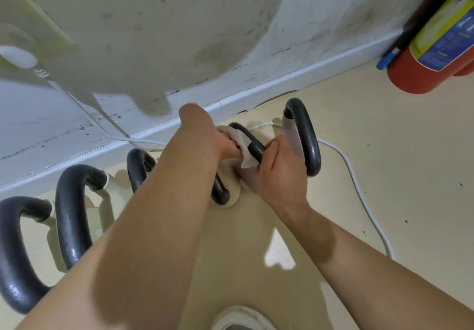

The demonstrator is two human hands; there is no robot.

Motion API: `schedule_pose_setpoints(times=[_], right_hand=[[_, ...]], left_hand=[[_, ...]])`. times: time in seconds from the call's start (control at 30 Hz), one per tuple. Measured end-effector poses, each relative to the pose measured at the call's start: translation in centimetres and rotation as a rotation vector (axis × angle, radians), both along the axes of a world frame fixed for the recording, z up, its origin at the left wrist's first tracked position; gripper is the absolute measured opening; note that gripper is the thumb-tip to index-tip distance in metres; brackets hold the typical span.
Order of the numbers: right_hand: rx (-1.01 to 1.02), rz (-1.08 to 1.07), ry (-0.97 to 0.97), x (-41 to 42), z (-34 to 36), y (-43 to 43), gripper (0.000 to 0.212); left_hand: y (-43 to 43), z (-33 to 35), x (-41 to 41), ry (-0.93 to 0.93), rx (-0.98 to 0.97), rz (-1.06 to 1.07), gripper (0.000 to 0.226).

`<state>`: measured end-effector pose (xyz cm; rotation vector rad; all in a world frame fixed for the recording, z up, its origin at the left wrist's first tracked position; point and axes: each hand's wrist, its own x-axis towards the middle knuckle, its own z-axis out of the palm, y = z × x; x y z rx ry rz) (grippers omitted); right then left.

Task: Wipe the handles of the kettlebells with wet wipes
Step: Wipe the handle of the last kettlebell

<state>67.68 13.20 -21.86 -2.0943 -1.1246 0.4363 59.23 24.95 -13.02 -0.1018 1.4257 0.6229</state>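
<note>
Mid-wipe on one kettlebell handle (254, 146), both hands on it.

My left hand (210, 137) has its fingers clenched round the wet wipe (242, 138), which is wrapped over the far part of the black handle, one corner hanging loose. My right hand (279, 173) grips the same handle just to the right, fingers curled over the bar. The kettlebell sits on the floor (384, 175) by the skirting board (295, 73), in a row with four other handles (71, 201) (one to the right, three to the left). A white cable (354, 175) runs behind it, with a fire extinguisher (423, 60) at far right.
</note>
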Motion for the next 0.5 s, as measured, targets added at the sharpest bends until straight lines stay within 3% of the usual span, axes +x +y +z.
schedule_pose_setpoints(times=[0.1,0.17,0.23,0.33,0.43,0.5], right_hand=[[0.023,0.007,0.052,0.0,0.6,-0.1,0.028],[0.033,0.013,0.059,-0.1,0.9,-0.3,0.028],[0.035,0.012,0.078,-0.1,1.2,-0.5,0.029],[0.014,0.028,0.156,0.0,1.5,-0.5,0.032],[0.013,0.055,0.350,0.5,2.4,-1.1,0.032],[0.047,0.065,0.583,0.8,3.8,-2.5,0.030]], left_hand=[[-0.2,0.5,0.4,0.061,0.097,-0.220,0.055],[-2.5,1.4,0.9,0.111,0.179,-0.367,0.044],[-5.0,1.9,0.9,0.124,0.248,-0.410,0.028],[-7.5,1.6,-0.7,0.127,0.299,-0.431,0.031],[-8.6,2.0,-2.5,0.158,0.354,-0.458,0.027],[-8.9,2.8,-3.2,0.186,0.428,-0.529,0.025]])
